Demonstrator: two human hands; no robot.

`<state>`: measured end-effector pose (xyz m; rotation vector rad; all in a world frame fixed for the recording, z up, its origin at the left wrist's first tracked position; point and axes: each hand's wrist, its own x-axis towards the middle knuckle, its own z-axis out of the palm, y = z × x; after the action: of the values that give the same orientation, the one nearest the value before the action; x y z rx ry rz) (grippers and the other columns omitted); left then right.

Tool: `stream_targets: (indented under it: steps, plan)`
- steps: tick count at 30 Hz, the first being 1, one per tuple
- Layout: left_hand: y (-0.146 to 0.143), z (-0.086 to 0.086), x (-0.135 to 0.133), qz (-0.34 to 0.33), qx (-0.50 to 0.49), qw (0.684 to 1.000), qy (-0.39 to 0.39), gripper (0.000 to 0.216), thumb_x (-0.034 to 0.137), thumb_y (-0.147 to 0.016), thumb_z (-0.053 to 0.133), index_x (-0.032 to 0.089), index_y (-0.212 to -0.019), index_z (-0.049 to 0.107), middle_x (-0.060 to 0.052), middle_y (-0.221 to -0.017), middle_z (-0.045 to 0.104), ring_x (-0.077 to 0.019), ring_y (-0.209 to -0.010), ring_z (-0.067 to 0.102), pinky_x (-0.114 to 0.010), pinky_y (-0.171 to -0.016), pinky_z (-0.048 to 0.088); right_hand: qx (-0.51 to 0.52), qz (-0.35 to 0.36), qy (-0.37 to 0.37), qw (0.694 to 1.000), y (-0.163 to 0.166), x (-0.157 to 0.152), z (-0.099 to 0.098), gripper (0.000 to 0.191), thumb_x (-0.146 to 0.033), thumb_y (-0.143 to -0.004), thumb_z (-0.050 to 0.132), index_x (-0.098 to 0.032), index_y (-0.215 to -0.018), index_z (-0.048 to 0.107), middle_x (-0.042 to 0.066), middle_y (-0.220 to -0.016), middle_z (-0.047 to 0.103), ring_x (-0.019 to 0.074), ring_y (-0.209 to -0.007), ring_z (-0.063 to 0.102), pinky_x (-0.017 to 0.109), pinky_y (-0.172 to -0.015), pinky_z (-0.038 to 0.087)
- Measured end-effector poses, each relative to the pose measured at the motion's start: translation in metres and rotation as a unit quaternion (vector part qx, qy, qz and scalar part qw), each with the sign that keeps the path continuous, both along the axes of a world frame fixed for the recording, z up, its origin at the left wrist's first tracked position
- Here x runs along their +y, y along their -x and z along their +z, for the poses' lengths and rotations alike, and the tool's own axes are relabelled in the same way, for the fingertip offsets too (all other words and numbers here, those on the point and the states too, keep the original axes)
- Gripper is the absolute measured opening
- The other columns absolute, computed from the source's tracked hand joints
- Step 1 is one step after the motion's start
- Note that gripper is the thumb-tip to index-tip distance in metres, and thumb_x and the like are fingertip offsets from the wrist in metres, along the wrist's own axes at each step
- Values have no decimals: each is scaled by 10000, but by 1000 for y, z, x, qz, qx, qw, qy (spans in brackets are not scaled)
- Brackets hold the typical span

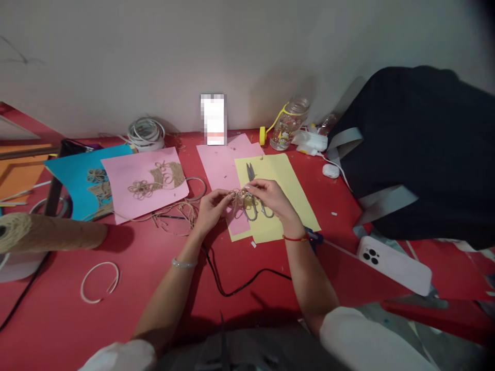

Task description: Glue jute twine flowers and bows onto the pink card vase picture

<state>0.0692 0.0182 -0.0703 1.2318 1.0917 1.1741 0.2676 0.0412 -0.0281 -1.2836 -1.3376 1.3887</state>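
Note:
Between my left hand and my right hand is a small looped twine piece. The fingertips of both hands pinch it, one hand at each side. Metal scissors lie on yellow paper below, blades pointing away from me, partly covered by my right hand. Pink paper lies partly under the yellow sheet. Loose twine strands are bunched left of my left hand. Near my right wrist sits a dark blue tool, mostly hidden by the arm.
Twine flowers rest on another pink sheet at left. A large twine spool and a pale hoop are nearer. Behind stand a lit phone and a glass jar. A black bag and white phone are right.

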Motion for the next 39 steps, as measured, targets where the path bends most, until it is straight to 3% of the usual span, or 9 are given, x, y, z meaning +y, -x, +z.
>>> stream_targets:
  steps: [6, 10, 13, 17, 20, 23, 30, 34, 39]
  plan:
    - [0, 5, 0, 3, -4, 1000, -5, 342, 479, -828, 778, 146, -902, 751, -53, -832, 739, -132, -669, 648, -246, -648, 533, -40, -31, -7, 999, -7, -2, 11, 416, -548, -865, 622, -164, -785, 761, 27, -647, 606, 138, -622, 511, 272, -567, 380]
    - [0, 9, 1, 3, -16, 1000, 0, 356, 489, -812, 789, 143, -884, 746, -47, -813, 733, -132, -664, 654, -250, -658, 538, -38, -50, -20, 998, -7, -1, 6, 459, -589, -899, 596, -167, -836, 766, 65, -813, 690, 139, -685, 539, 270, -603, 400]
    - [1, 8, 1, -6, -23, 1000, 4, 357, 492, -807, 794, 145, -876, 743, -42, -791, 727, -131, -654, 648, -248, -644, 531, -9, -5, -22, 1000, -1, -2, 5, 450, -581, -927, 573, -183, -903, 780, 62, -892, 708, 134, -717, 546, 273, -667, 428]
    - [3, 8, 2, -7, -11, 1000, -23, 315, 463, -840, 777, 155, -899, 749, -56, -831, 743, -153, -743, 677, -266, -720, 550, 9, 15, -7, 1000, 4, -5, 15, 467, -597, -925, 571, -181, -892, 781, 50, -811, 685, 140, -711, 557, 277, -679, 451]
    - [7, 14, 2, 7, 57, 995, -81, 260, 418, -902, 726, 170, -968, 765, -81, -913, 765, -184, -839, 707, -300, -799, 563, 19, -21, -9, 1000, 1, -7, 24, 456, -610, -894, 615, -181, -923, 766, 69, -933, 712, 128, -703, 563, 275, -677, 480]
    - [12, 26, 0, 50, 168, 963, -203, 185, 359, -939, 694, 206, -993, 782, -84, -965, 774, -197, -896, 711, -322, -842, 566, 57, -41, 1, 998, -3, -10, 32, 465, -621, -877, 642, -183, -1012, 724, 80, -1006, 713, 125, -707, 606, 280, -694, 523]
    - [17, 56, -13, 125, 300, 823, -466, 199, 162, -923, 699, 256, -1081, 776, -50, -1065, 784, -182, -975, 741, -316, -909, 602, 195, 33, 62, 978, 11, -29, 60, 426, -525, -874, 710, -212, -1144, 609, 59, -931, 716, 173, -746, 713, 339, -750, 599]
    - [14, 66, -16, 135, 304, 781, -530, 271, 86, -899, 713, 221, -1132, 742, -62, -1085, 776, -171, -988, 747, -297, -898, 618, 211, 46, 40, 976, 17, -35, 67, 403, -472, -854, 747, -225, -1139, 606, 55, -970, 735, 180, -816, 722, 354, -815, 608]
    - [13, 69, -15, 138, 301, 767, -550, 255, 56, -877, 730, 182, -1099, 731, -78, -1093, 767, -168, -999, 744, -288, -897, 627, 207, 71, -3, 976, 16, -36, 62, 417, -354, -822, 804, -243, -1172, 606, 41, -1004, 720, 186, -930, 718, 381, -914, 595]
